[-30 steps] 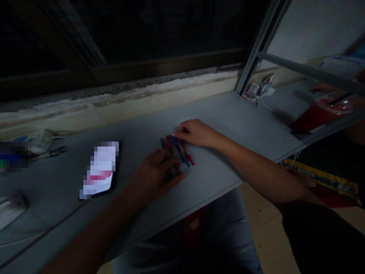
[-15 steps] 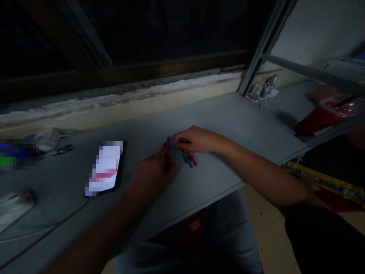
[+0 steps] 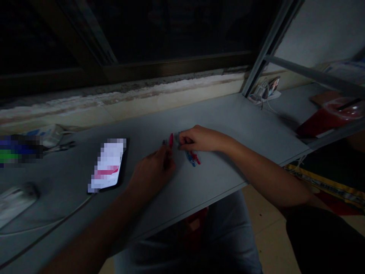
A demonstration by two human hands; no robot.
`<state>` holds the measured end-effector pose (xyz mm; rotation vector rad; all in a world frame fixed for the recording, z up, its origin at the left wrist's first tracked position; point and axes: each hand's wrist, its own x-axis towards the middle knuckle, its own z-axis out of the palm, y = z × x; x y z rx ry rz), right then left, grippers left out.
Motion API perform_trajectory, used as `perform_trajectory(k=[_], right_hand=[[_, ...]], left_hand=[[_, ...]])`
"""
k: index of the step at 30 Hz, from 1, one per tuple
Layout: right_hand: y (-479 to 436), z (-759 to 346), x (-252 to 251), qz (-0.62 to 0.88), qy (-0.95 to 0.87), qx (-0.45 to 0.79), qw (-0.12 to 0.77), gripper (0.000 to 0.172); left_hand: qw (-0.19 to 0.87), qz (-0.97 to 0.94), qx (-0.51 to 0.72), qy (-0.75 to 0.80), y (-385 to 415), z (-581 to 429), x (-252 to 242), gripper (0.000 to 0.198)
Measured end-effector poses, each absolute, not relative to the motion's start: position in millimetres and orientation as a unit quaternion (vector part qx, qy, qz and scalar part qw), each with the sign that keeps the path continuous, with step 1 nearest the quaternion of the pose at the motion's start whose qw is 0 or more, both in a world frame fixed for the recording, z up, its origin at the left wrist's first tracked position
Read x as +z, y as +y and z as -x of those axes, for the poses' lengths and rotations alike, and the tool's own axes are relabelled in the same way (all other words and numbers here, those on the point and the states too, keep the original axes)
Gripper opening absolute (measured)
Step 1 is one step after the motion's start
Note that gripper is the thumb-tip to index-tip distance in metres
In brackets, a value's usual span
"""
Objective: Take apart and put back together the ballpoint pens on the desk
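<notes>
In dim light my left hand rests on the grey desk, its fingers closed round a red pen and a dark one beside it, their tips pointing away from me. My right hand lies just right of them, fingers curled over a small bunch of blue and red pens whose near ends poke out below the palm. The two hands almost touch.
A lit phone lies to the left with a cable running off it. Pens and a packet sit at the far left. A red lidded cup and chargers stand on the desk to the right. The desk's front edge is near.
My left hand has taken the red and dark pens out of the bunch and shifted them slightly left. My right hand stays on the other pens. The view has drifted a little.
</notes>
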<state>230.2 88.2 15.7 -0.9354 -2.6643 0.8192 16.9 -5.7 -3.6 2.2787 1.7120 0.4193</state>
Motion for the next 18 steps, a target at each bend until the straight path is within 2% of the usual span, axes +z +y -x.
perform_trajectory(k=[2, 5, 10, 14, 18], right_hand=[[87.7, -229.9, 16.2, 0.321, -0.896, 0.28, 0.121, 0.021], [85.9, -227.9, 17.3, 0.329, -0.87, 0.318, 0.183, 0.04], [84.1, -222.5, 15.8, 0.337, -0.756, 0.503, 0.248, 0.066], [84.1, -221.0, 14.7, 0.324, -0.704, 0.569, 0.275, 0.067], [80.4, -220.7, 18.8, 0.338, -0.676, 0.596, 0.273, 0.068]], left_hand=[[0.15, -0.778, 0.201, 0.576, -4.9, -14.5, -3.0, 0.017], [0.167, -0.777, 0.285, 0.535, -6.1, -14.2, 0.1, 0.014], [0.174, -0.816, 0.333, 0.439, -10.4, -15.3, -0.3, 0.012], [0.156, -0.833, 0.335, 0.412, -11.2, -15.0, -4.1, 0.018], [0.123, -0.816, 0.338, 0.451, -9.4, -13.7, -5.3, 0.026]])
